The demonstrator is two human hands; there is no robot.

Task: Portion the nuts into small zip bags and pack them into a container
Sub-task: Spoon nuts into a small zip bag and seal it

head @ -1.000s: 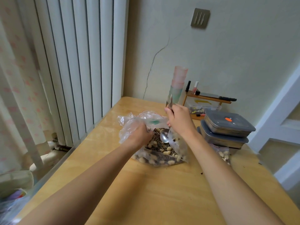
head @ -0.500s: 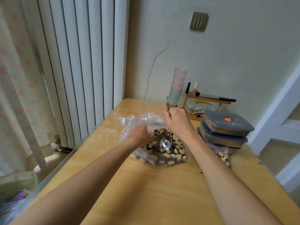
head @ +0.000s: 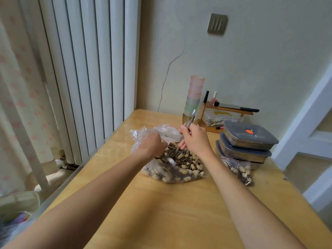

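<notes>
A large clear plastic bag (head: pixel 172 174) of peanuts and striped sunflower seeds lies on the wooden table (head: pixel 172 212). My left hand (head: pixel 150 144) grips the bag's crumpled upper edge and holds the mouth apart. My right hand (head: pixel 195 139) holds a metal spoon (head: pixel 177 150) by its handle, and the spoon's bowl is down among the nuts inside the bag. A small filled zip bag (head: pixel 240 170) of nuts lies to the right. Two stacked metal containers with grey lids (head: pixel 246 142) stand behind it.
A stack of pastel plastic cups (head: pixel 195 94) and a small wooden shelf (head: pixel 228 109) with bottles and a knife stand against the back wall. A white radiator (head: pixel 86 69) runs along the table's left edge. A white door frame (head: pixel 309 114) is at the right.
The spoon has dipped from above the bag's mouth down into the nuts, with its bowl moving toward me and to the left. My left hand keeps its hold on the bag.
</notes>
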